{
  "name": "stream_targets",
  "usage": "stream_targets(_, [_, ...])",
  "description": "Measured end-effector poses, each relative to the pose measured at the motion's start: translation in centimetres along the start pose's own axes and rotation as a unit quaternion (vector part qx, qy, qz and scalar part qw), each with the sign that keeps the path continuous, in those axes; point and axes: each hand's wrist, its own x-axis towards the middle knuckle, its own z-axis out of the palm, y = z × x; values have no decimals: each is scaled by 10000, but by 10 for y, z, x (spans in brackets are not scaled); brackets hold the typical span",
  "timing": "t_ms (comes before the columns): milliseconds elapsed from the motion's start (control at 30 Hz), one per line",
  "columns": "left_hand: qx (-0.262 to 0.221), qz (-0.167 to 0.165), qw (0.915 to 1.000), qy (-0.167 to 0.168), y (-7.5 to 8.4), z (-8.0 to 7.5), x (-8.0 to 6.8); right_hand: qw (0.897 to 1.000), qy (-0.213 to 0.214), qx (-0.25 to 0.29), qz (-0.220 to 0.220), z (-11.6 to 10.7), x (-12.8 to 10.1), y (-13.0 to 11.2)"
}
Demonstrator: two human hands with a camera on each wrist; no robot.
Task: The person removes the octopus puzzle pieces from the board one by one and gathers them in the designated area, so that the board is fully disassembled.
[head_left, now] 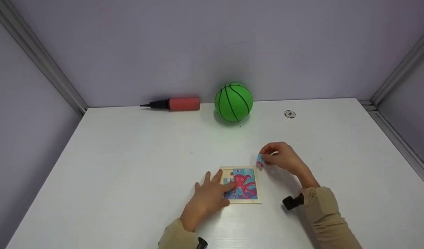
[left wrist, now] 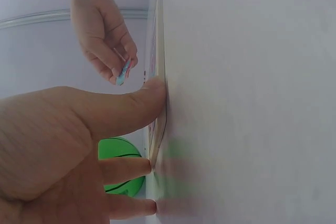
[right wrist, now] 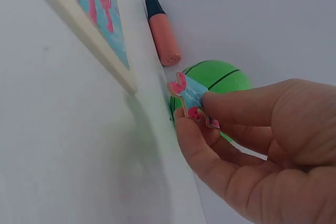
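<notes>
A wooden puzzle board [head_left: 259, 188] with a pale frame and a pink octopus picture lies flat on the table. Its upper left corner shows bare wood where no piece sits. My left hand [head_left: 208, 195] rests on the board's left side, fingers spread, one fingertip on the picture and the thumb at the near edge. Beyond the board's upper right corner, my right hand [head_left: 282, 159] pinches a blue and pink puzzle piece [right wrist: 194, 94] between thumb and fingers, raised above the table. In the left wrist view the thumb [left wrist: 131, 108] presses on the frame edge.
At the back of the white table [head_left: 128, 166], a green ball [head_left: 233, 102] stands near the wall. Left of it lies a red and black hand pump [head_left: 184, 104]. A black and white round chip [head_left: 290, 114] lies at the back right.
</notes>
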Motion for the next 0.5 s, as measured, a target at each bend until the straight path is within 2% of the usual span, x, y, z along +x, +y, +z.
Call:
stream_targets(233, [-66,-21,10000,-11,0,0,-1,9988,240,-312,289,-5,-1,15])
stream_targets(500, [-42,-32,10000,-49,1,1,1,9978,407,-431,290,-5,0,19])
